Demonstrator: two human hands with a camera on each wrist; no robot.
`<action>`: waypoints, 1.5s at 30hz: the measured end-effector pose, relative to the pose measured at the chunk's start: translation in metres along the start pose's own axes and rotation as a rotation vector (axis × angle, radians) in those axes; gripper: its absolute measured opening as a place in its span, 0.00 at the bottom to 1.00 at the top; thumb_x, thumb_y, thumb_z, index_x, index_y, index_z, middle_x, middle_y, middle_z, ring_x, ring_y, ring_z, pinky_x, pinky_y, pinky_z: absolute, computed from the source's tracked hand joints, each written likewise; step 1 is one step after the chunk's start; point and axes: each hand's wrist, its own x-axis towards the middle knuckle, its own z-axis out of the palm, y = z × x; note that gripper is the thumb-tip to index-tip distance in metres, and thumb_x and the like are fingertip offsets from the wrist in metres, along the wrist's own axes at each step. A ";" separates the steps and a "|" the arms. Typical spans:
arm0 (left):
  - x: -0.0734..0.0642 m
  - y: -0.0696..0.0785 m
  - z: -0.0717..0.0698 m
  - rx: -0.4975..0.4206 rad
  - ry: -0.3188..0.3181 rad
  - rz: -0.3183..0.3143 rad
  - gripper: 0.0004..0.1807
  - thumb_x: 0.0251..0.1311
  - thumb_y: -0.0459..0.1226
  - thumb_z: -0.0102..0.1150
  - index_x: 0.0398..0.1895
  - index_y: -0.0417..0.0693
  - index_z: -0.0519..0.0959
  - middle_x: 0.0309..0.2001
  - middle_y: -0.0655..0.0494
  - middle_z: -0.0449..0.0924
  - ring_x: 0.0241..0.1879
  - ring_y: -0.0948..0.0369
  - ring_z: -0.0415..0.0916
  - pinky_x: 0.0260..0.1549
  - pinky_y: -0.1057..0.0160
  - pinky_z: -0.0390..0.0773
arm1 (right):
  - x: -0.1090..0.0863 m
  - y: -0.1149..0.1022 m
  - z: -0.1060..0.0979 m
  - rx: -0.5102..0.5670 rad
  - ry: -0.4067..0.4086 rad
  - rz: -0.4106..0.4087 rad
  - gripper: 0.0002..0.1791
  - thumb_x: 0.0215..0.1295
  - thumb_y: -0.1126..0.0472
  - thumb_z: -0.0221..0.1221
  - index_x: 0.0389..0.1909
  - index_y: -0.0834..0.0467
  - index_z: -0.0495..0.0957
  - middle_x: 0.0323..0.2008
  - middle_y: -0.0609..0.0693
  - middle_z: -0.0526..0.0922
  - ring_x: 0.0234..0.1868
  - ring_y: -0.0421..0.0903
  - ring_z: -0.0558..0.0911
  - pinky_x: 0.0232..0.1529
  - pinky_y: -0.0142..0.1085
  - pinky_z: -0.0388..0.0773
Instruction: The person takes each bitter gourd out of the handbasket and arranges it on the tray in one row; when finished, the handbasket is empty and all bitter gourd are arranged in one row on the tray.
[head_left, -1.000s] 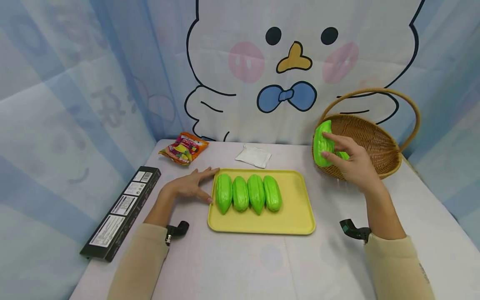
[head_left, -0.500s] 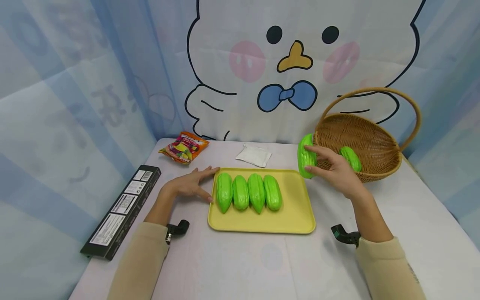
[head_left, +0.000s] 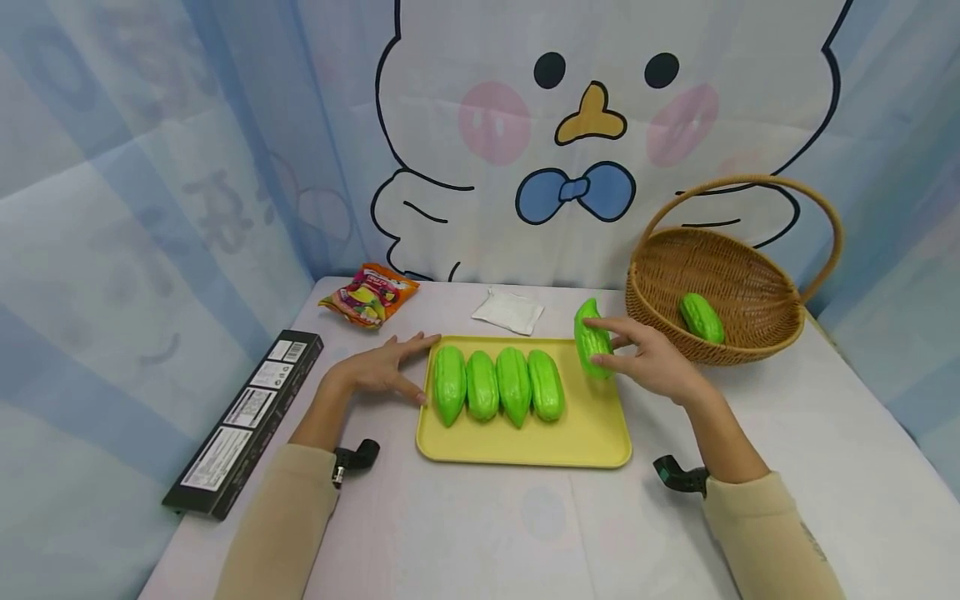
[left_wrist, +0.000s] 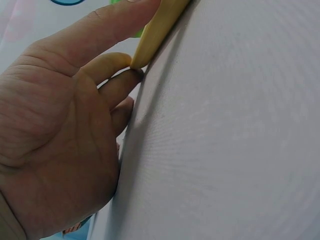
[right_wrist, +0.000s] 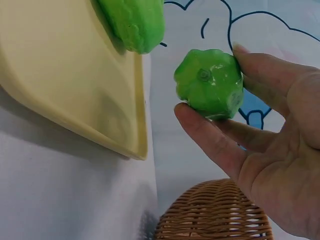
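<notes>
My right hand [head_left: 651, 364] pinches a green bitter melon [head_left: 591, 343] between thumb and fingers. It hangs nearly upright above the right back part of the yellow tray [head_left: 588, 442]. In the right wrist view its lobed end [right_wrist: 209, 82] faces the camera, apart from the tray's rim. Several more bitter melons [head_left: 513, 387] lie side by side on the tray's left half. My left hand [head_left: 378, 369], fingers spread, touches the tray's left rim. In the left wrist view its thumb and a fingertip meet the yellow edge [left_wrist: 159, 32]; the other fingers are slightly bent.
A tilted wicker basket [head_left: 750, 279] with a tall handle stands at the back right, one bitter melon [head_left: 702, 317] inside. Behind the tray lie a white packet [head_left: 507, 312] and an orange snack bag [head_left: 369, 295]. A long black box [head_left: 243, 423] lies at the left edge.
My right hand has carried the bitter melon left from the basket's front to above the tray's right side. The bitter melon inside the basket has come into full view. My left hand has stayed put.
</notes>
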 end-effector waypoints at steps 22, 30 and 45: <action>0.000 -0.001 0.001 -0.008 0.000 0.007 0.65 0.41 0.59 0.82 0.83 0.76 0.52 0.86 0.53 0.38 0.83 0.36 0.23 0.72 0.21 0.27 | 0.006 0.007 0.017 -0.071 -0.231 0.022 0.38 0.65 0.50 0.71 0.73 0.56 0.73 0.57 0.55 0.85 0.44 0.48 0.84 0.42 0.40 0.80; 0.001 0.000 0.001 -0.007 0.001 0.003 0.65 0.41 0.60 0.82 0.83 0.76 0.53 0.86 0.54 0.38 0.83 0.37 0.22 0.72 0.21 0.27 | 0.006 0.005 0.019 -0.098 -0.268 0.018 0.36 0.66 0.49 0.70 0.72 0.55 0.74 0.41 0.50 0.88 0.36 0.45 0.84 0.39 0.39 0.80; 0.000 0.001 -0.001 -0.020 -0.006 -0.001 0.66 0.39 0.61 0.82 0.83 0.77 0.53 0.86 0.55 0.38 0.83 0.37 0.22 0.72 0.22 0.26 | 0.005 0.001 0.020 -0.079 -0.307 0.026 0.38 0.66 0.51 0.70 0.74 0.57 0.72 0.29 0.46 0.88 0.30 0.52 0.85 0.32 0.36 0.78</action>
